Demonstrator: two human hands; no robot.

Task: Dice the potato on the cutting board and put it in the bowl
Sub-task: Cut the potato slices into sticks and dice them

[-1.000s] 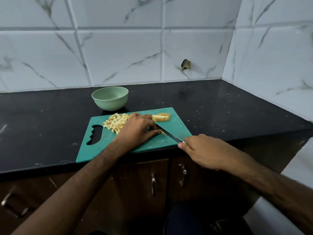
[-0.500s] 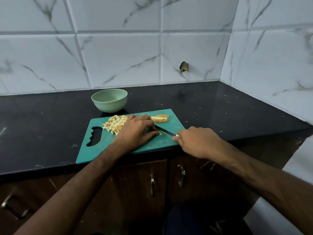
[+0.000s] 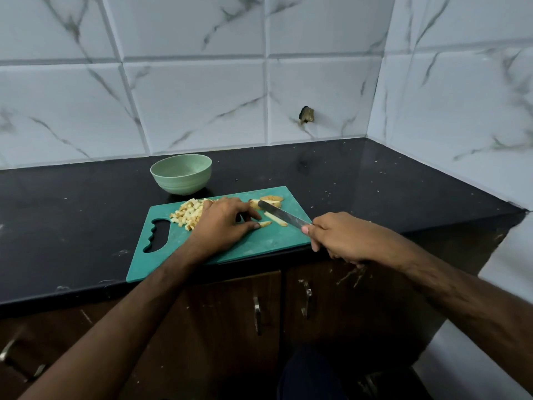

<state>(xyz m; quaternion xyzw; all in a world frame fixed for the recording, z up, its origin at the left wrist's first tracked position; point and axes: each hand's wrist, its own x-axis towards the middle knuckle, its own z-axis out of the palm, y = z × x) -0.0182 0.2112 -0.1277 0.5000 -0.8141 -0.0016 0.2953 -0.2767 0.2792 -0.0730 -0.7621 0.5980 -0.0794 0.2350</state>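
A teal cutting board (image 3: pixel 259 243) lies at the counter's front edge. A pile of diced potato (image 3: pixel 187 213) sits on its far left part, and uncut potato slices (image 3: pixel 271 199) lie at its far right corner. Two thin potato strips (image 3: pixel 275 219) lie mid-board. My left hand (image 3: pixel 222 223) rests on the board beside the dice, one fingertip touching the nearer strip (image 3: pixel 264 224). My right hand (image 3: pixel 343 239) grips the handle of a knife (image 3: pixel 281 216), whose blade slants over the strips toward the slices. The green bowl (image 3: pixel 181 174) stands behind the board; its inside looks empty.
The black counter (image 3: pixel 375 186) runs back to a marble-tiled wall and meets a side wall on the right. Below the counter edge are brown cabinet doors with metal handles (image 3: pixel 256 313).
The knife has come away from my left hand's fingertips and now points further right, toward the slices. My left fingers have spread, uncovering two potato strips.
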